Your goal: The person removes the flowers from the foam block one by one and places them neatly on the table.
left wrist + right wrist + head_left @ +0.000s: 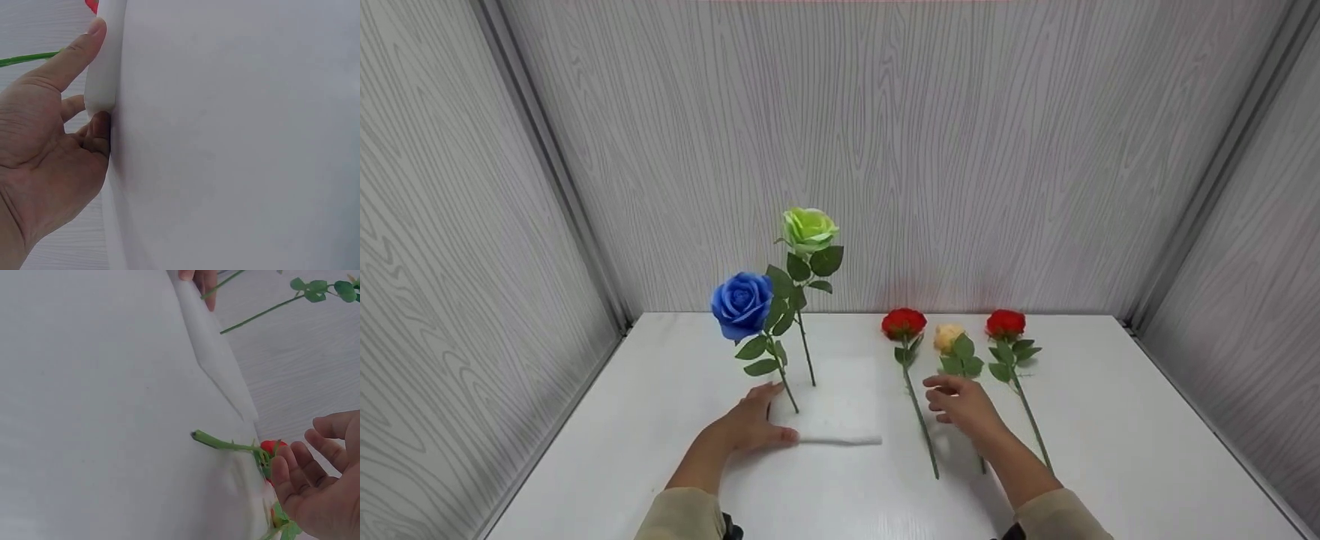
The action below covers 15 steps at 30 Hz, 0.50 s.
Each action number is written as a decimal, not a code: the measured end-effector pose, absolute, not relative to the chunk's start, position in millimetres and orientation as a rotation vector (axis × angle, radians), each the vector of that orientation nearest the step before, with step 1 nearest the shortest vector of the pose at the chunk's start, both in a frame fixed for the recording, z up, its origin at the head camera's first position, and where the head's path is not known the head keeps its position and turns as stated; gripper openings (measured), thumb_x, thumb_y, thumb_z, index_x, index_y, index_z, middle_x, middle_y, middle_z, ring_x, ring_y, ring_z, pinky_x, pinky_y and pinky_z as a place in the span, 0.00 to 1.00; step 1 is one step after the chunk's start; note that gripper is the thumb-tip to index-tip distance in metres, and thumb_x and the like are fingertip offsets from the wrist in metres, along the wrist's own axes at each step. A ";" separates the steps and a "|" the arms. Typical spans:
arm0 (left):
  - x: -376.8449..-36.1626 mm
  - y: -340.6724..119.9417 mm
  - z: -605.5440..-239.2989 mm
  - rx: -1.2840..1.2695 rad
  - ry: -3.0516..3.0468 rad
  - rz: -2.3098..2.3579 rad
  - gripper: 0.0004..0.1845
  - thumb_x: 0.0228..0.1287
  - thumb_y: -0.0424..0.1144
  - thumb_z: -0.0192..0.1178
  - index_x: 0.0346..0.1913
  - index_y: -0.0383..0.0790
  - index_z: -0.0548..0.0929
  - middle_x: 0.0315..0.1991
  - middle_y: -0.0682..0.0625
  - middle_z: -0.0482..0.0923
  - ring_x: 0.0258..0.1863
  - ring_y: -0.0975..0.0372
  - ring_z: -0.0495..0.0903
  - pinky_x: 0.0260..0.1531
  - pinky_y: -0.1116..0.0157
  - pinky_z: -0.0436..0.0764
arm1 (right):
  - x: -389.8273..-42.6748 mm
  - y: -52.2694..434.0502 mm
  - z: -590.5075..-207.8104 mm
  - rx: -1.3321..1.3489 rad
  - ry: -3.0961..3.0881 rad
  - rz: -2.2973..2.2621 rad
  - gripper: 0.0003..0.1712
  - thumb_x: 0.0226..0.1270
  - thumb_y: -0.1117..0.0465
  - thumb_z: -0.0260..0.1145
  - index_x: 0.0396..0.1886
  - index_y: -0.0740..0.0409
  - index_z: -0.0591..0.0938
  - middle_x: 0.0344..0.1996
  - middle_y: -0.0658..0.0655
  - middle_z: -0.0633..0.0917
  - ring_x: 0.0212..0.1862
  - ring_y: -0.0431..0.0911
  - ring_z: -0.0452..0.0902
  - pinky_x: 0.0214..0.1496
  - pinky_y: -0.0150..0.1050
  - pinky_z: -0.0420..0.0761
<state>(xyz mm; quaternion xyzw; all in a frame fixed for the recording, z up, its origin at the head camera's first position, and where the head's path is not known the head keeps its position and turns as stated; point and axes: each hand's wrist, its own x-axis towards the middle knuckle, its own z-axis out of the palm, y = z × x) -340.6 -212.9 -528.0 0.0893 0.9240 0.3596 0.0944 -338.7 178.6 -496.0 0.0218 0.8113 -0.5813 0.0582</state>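
My left hand [746,427] grips the left end of a white block [840,412], thumb at its near corner and fingers at the far side. From the block rise a blue rose [741,304] and, behind it, a light green rose [810,229], both upright with a slight lean. In the left wrist view, the thumb lies along the white block [106,62]. My right hand [967,409] hovers with loosely bent fingers, holding nothing, over the stem of a yellow rose [949,337]. Just left of it lies a red rose [904,324].
Another red rose [1006,324] lies at the right, its stem pointing toward me. All this is on a white table [607,450] enclosed by grey wood-grain panels [885,150] at the back and both sides.
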 end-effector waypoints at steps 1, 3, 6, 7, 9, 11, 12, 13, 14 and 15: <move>-340.5 -212.6 -527.9 0.258 2.737 1.067 0.59 0.57 0.56 0.82 0.86 0.40 0.62 0.85 0.33 0.57 0.85 0.37 0.59 0.83 0.38 0.62 | -339.3 174.3 -497.5 0.068 2.451 -1.760 0.19 0.82 0.59 0.65 0.66 0.59 0.85 0.56 0.62 0.86 0.57 0.54 0.87 0.61 0.46 0.91; -340.4 -212.1 -527.4 0.254 2.732 1.067 0.59 0.57 0.56 0.82 0.86 0.40 0.62 0.86 0.33 0.57 0.85 0.37 0.59 0.83 0.38 0.62 | -340.2 165.6 -499.9 0.077 2.434 -1.761 0.19 0.82 0.59 0.66 0.66 0.58 0.85 0.57 0.60 0.86 0.57 0.52 0.87 0.62 0.45 0.90; -341.2 -212.1 -527.4 0.275 2.728 1.081 0.59 0.57 0.55 0.83 0.86 0.38 0.62 0.85 0.32 0.57 0.85 0.36 0.58 0.84 0.38 0.61 | -340.7 152.0 -503.0 0.083 2.407 -1.782 0.19 0.81 0.59 0.66 0.66 0.56 0.85 0.57 0.59 0.86 0.56 0.51 0.87 0.61 0.44 0.90; -341.5 -212.3 -527.6 0.287 2.728 1.085 0.60 0.57 0.55 0.83 0.85 0.38 0.62 0.85 0.31 0.56 0.85 0.35 0.58 0.84 0.38 0.61 | -340.5 147.3 -503.6 0.079 2.395 -1.791 0.19 0.81 0.59 0.66 0.67 0.56 0.85 0.57 0.60 0.86 0.56 0.51 0.87 0.61 0.44 0.91; -342.1 -213.1 -528.1 0.308 2.730 1.087 0.60 0.56 0.55 0.83 0.85 0.36 0.61 0.85 0.30 0.57 0.85 0.34 0.58 0.83 0.37 0.61 | -339.6 137.7 -504.3 0.061 2.369 -1.809 0.19 0.81 0.60 0.67 0.67 0.57 0.85 0.57 0.60 0.86 0.56 0.51 0.87 0.59 0.44 0.91; -342.5 -214.0 -528.6 0.326 2.731 1.086 0.60 0.56 0.55 0.83 0.85 0.35 0.61 0.85 0.30 0.56 0.85 0.34 0.57 0.83 0.37 0.61 | -338.7 128.6 -504.5 0.032 2.341 -1.823 0.19 0.81 0.60 0.67 0.67 0.58 0.84 0.57 0.61 0.86 0.55 0.51 0.87 0.59 0.44 0.91; -342.8 -214.5 -528.9 0.327 2.730 1.087 0.61 0.56 0.55 0.83 0.85 0.35 0.61 0.85 0.29 0.56 0.85 0.34 0.57 0.83 0.37 0.61 | -338.4 124.1 -504.2 0.019 2.329 -1.826 0.20 0.81 0.61 0.67 0.67 0.58 0.84 0.56 0.61 0.86 0.55 0.51 0.87 0.58 0.44 0.91; -343.1 -214.9 -529.5 0.329 2.730 1.086 0.61 0.56 0.55 0.83 0.85 0.36 0.61 0.85 0.30 0.56 0.85 0.34 0.57 0.83 0.38 0.61 | -338.2 119.9 -504.3 0.002 2.321 -1.830 0.20 0.81 0.61 0.67 0.67 0.58 0.84 0.56 0.61 0.86 0.54 0.51 0.87 0.58 0.44 0.92; -343.3 -215.0 -529.7 0.322 2.729 1.083 0.61 0.56 0.56 0.83 0.85 0.36 0.61 0.85 0.30 0.56 0.85 0.34 0.57 0.84 0.38 0.61 | -338.0 115.6 -504.3 -0.010 2.317 -1.829 0.20 0.81 0.61 0.67 0.67 0.59 0.84 0.56 0.61 0.86 0.54 0.50 0.87 0.58 0.44 0.92; -343.6 -214.8 -530.1 0.316 2.727 1.084 0.61 0.56 0.56 0.83 0.86 0.37 0.61 0.85 0.31 0.56 0.85 0.35 0.57 0.84 0.38 0.61 | -337.9 111.7 -504.1 -0.025 2.311 -1.831 0.20 0.81 0.61 0.67 0.67 0.59 0.84 0.56 0.62 0.86 0.53 0.50 0.87 0.58 0.44 0.91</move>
